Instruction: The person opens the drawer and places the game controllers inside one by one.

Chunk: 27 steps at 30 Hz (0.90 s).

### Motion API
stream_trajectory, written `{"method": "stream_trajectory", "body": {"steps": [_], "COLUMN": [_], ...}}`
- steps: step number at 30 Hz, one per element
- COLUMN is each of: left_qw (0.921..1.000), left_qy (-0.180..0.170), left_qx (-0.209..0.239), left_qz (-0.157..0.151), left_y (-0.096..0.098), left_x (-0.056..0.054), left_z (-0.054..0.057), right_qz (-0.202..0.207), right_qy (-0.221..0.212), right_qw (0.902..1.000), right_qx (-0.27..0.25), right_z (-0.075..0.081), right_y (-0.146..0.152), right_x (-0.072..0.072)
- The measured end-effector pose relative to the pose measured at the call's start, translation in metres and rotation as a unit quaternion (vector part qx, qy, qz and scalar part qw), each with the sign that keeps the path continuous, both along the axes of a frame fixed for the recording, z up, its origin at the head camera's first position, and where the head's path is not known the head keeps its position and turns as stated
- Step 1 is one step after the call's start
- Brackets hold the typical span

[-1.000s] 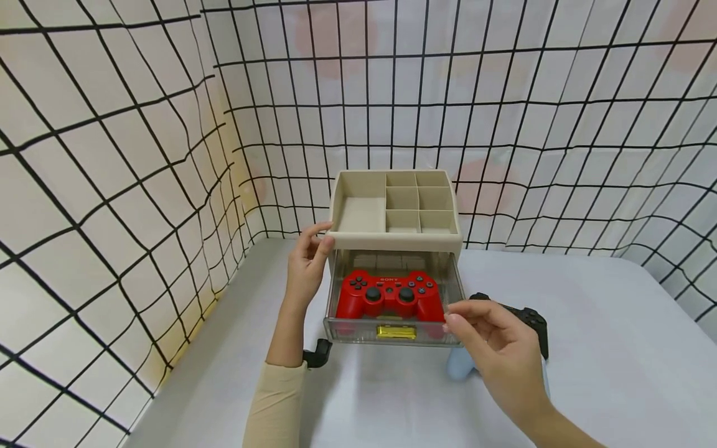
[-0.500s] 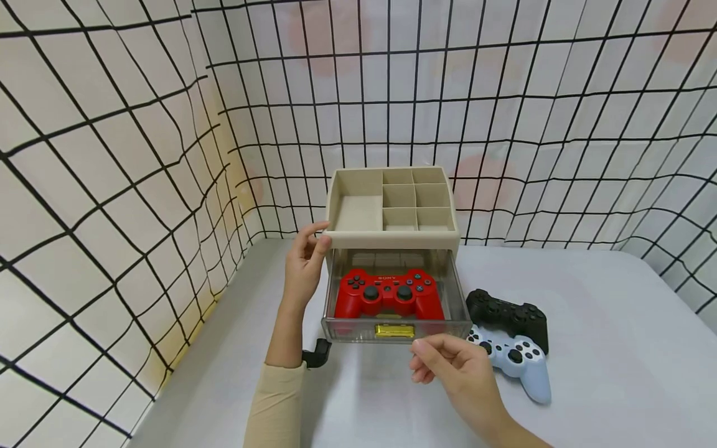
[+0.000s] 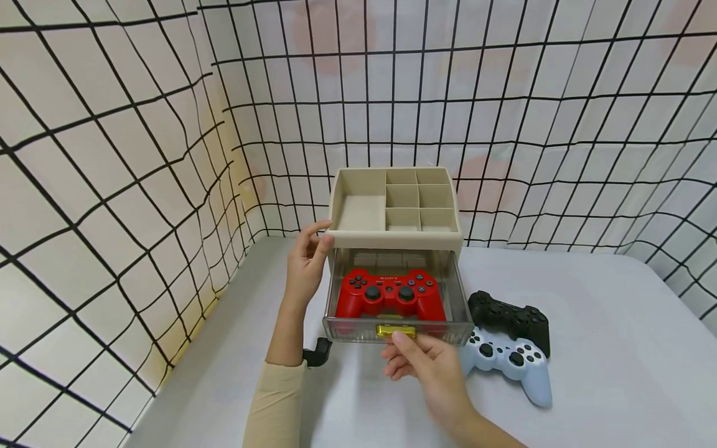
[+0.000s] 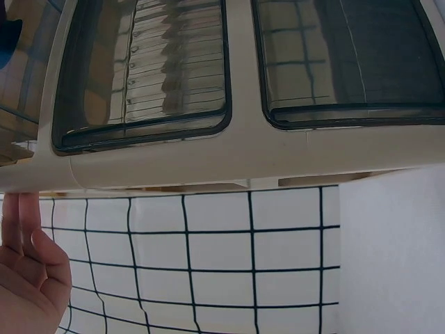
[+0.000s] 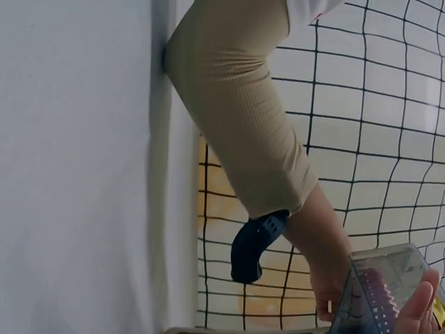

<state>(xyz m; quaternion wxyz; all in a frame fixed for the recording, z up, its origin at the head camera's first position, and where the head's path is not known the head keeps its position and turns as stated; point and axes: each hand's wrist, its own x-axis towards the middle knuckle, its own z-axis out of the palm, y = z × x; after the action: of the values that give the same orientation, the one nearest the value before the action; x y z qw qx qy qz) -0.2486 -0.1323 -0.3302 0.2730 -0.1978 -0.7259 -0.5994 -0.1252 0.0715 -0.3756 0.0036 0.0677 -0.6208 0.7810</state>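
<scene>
A beige desktop organizer (image 3: 396, 240) stands upright with its clear drawer (image 3: 455, 292) pulled out. Inside the drawer lies a red game controller (image 3: 389, 295). My left hand (image 3: 305, 267) touches the organizer's left side with its fingertips, thumb at the front edge; the left wrist view shows two fingers (image 4: 26, 212) straight against it. In front of the drawer is my right hand (image 3: 434, 376), its thumb at the gold handle (image 3: 392, 330) and the other fingers loosely bent below. The right wrist view shows that thumb (image 5: 416, 303) close to the drawer front.
Right of the drawer, a black controller (image 3: 511, 316) lies behind a light blue controller (image 3: 512, 359) on the white table (image 3: 605, 348). Black grid panels (image 3: 392, 99) rise behind and to the left. A dark wrist mount (image 3: 318, 353) sticks out by the left sleeve (image 3: 277, 404).
My right hand has moved left from the drawer's right corner to the gold handle, uncovering the black and light blue controllers. The left hand and the drawer have stayed put.
</scene>
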Motion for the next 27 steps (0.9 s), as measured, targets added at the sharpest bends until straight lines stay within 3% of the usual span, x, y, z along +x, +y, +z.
{"method": "stream_trajectory", "body": {"steps": [11, 27], "left_qw": [1.0000, 1.0000], "left_qy": [0.005, 0.005], "left_qx": [-0.003, -0.002], "left_qz": [0.005, 0.000], "left_y": [0.000, -0.001], "left_x": [-0.001, 0.000], "left_z": [0.000, 0.001], "right_qz": [-0.042, -0.048], "right_qy": [-0.015, -0.013], "right_qw": [0.9941, 0.9908], "right_qx": [-0.099, -0.126], "right_z": [0.002, 0.016], "right_y": [-0.016, -0.021], "right_x": [0.002, -0.004]}}
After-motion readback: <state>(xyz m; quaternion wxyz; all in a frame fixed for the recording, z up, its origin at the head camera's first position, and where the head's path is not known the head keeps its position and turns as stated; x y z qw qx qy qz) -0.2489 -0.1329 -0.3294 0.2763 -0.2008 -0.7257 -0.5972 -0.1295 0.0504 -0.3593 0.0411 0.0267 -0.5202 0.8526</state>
